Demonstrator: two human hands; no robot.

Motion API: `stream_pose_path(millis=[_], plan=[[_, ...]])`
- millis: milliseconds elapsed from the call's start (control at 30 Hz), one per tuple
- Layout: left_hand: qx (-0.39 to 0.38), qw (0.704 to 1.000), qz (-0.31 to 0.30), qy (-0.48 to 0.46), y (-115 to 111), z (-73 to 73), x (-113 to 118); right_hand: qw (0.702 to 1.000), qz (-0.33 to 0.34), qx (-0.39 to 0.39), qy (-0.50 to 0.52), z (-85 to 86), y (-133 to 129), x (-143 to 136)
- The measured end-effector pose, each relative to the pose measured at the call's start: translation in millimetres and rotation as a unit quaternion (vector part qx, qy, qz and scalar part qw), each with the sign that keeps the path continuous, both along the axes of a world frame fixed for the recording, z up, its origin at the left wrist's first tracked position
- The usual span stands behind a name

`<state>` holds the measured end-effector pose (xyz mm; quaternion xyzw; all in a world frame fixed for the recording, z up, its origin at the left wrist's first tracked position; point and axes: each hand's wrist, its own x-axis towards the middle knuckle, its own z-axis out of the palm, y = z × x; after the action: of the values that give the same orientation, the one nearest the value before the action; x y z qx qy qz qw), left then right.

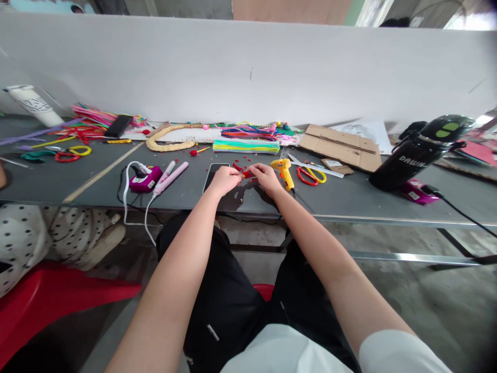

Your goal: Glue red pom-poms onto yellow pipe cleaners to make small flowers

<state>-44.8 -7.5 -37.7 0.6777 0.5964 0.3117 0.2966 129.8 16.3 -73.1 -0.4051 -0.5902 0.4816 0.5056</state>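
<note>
Workpiece [247,174], a small red item, is sitting between the two hands, just above the near half of the gray table [178,199]. Its exact shape is too small to tell. The left hand [227,180] is gripping its left side, with thumb and fingertips closing together on it. The right hand [266,178] is holding the other side, its thumb and forefinger clamping on the red material. The remaining right fingers are curling toward the palm.

Red scraps [237,167] are lying on the table just beyond the fingertips. A white-rimmed phone [210,178] is resting beside the left hand, which is partly covering it. A yellow glue gun [286,173] is lying just to the right of the right hand. Scissors [307,176] with red and yellow handles are lying to the right of the glue gun. A stack of yellow, green and teal strips [246,147] is lying beyond the scraps. To the left, a pink styling iron [171,179] is resting beside a purple power block [144,180]. A black bottle [415,155] marked DAWN is standing at the far right, appearing tilted.
</note>
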Motion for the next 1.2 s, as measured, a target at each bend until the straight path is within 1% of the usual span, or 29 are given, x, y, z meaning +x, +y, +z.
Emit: stream_pose_path(millis=[133,233,333,400,467,533,600,900,1000,1067,1133,1200], plan=[[0.002,1.0,0.016,0.004,2,-2.2,-1,0.996,-0.071,0.032,-0.031,-5.2,6,2],[0.008,1.0,0.029,0.008,3,-3.5,-2,0.993,-0.09,0.049,-0.054,-7.5,7,4],[0.013,0.999,0.036,0.011,3,-3.9,-4,0.991,-0.079,0.074,-0.075,-5.4,4,4],[0.015,0.999,0.036,0.013,3,-3.6,-4,0.991,-0.063,0.089,-0.071,-2.6,1,3],[0.016,0.999,0.032,0.014,2,-3.0,-4,0.995,-0.027,0.082,-0.052,-0.3,-2,2],[0.016,0.999,0.025,0.015,1,-2.2,-3,0.998,0.015,0.06,-0.032,0.6,-3,0],[0.018,1.0,0.015,0.017,1,-1.6,-3,0.998,0.038,0.049,-0.026,0.1,-4,-1],[0.029,0.999,-0.009,0.029,0,-1.7,-2,0.997,0.031,0.052,-0.045,-2.5,-3,-1],[0.024,0.999,-0.008,0.029,0,-1.4,-2,0.998,0.033,0.046,-0.035,-1.8,-2,0],[0.021,0.999,-0.006,0.027,0,-1.6,-2,0.999,0.033,0.029,-0.019,-0.7,-2,0],[0.016,1.0,-0.003,0.023,1,-2.3,-2,1.0,0.025,0.013,-0.009,0.3,-1,0],[0.012,1.0,0.001,0.02,3,-3.4,-2,1.0,-0.003,0.024,-0.019,0.2,1,0]])
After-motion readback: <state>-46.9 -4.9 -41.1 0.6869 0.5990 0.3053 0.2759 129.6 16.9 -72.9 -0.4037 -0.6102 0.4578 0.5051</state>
